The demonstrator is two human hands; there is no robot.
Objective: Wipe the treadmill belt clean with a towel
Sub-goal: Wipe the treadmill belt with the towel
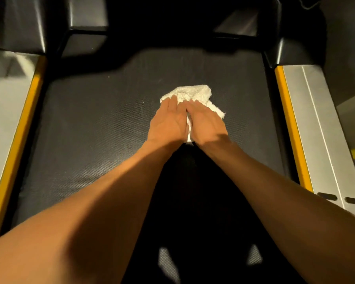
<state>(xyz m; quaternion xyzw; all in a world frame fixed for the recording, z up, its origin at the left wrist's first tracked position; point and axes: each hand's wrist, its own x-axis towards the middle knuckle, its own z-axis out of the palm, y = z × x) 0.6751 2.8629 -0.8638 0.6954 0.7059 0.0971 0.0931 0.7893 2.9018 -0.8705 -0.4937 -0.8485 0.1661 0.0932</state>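
A crumpled white towel (190, 93) lies on the dark textured treadmill belt (94, 128), a little right of its middle. My left hand (168, 121) and my right hand (207, 125) lie side by side on top of the towel, palms down, fingers pointing away from me and pressing it onto the belt. The towel's near part is hidden under both hands; its far edge and right corner stick out. Small white specks dot the belt to the left of the towel.
Silver side rails with yellow inner strips run along the belt, the left rail (6, 124) and the right rail (316, 128). The black motor cover and frame (86, 25) close off the far end. My shadow darkens the belt near me.
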